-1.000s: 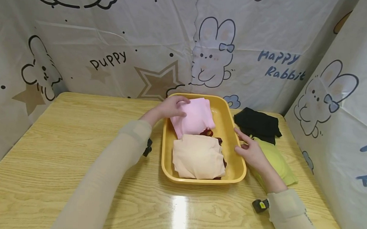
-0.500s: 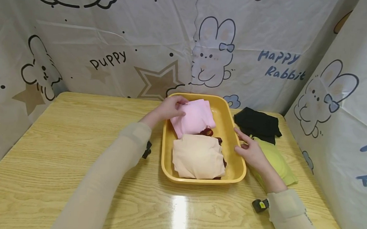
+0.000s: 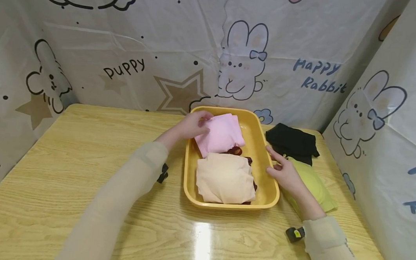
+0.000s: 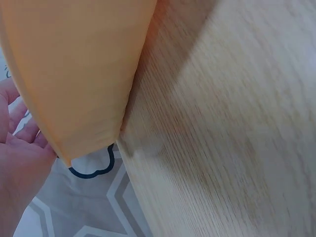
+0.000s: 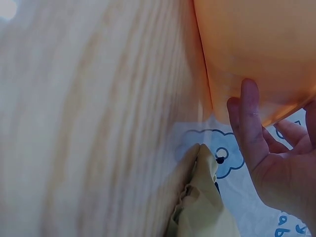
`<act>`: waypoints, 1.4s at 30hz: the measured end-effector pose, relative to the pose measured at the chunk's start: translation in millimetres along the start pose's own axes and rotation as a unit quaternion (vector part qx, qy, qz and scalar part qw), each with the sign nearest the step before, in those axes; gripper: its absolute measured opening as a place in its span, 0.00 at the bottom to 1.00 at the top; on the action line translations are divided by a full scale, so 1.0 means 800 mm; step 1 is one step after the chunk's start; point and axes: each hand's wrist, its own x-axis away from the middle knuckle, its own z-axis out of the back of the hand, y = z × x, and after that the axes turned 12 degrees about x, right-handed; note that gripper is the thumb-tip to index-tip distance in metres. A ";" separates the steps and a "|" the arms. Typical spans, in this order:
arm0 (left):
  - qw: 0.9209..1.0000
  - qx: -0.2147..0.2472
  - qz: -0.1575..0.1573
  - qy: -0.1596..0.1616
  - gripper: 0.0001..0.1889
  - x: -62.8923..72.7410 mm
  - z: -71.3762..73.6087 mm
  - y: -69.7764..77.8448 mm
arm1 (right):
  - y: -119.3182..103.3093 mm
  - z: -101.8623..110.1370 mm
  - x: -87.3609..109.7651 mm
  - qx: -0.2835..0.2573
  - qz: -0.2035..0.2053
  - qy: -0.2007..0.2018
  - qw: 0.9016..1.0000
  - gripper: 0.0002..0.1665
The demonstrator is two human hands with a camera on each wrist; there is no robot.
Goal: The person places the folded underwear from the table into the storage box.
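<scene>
In the head view, a yellow plastic tray (image 3: 188,176) holds a folded pink garment (image 3: 223,132) at the back and a folded peach garment (image 3: 224,178) at the front. Dark red fabric (image 3: 235,150) peeks out between and beneath them. My left hand (image 3: 191,125) reaches across the tray's left rim, its loosely bent fingers right at the pink garment's left edge. My right hand (image 3: 287,174) rests against the tray's right side with fingers extended; the right wrist view shows fingers (image 5: 250,108) along the outer wall.
Right of the tray, a folded black garment (image 3: 292,142) lies behind a yellow-green garment (image 3: 312,184), partly under my right forearm. Printed white sheeting (image 3: 132,83) stands behind and beside the wood-grain table (image 3: 97,151). Black bands show at both wrists.
My left hand has drawn slightly left and back from the pink garment, which sits a touch lower and further right. My right hand stays at the tray's side.
</scene>
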 end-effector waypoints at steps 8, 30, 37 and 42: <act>0.998 0.038 -0.020 0.041 0.24 0.015 0.005 0.009 | -0.001 0.000 0.000 -0.012 0.000 -0.007 1.000 0.43; 0.986 0.050 0.003 0.160 0.30 0.080 0.007 0.050 | -0.048 0.010 0.024 0.004 -0.011 -0.009 1.000 0.40; 0.977 0.063 0.010 0.205 0.31 0.099 0.006 0.054 | -0.045 0.009 0.023 -0.004 -0.008 -0.009 1.000 0.41; 0.970 0.082 0.004 0.228 0.31 0.114 0.006 0.056 | -0.043 0.010 0.022 -0.004 -0.007 -0.007 1.000 0.41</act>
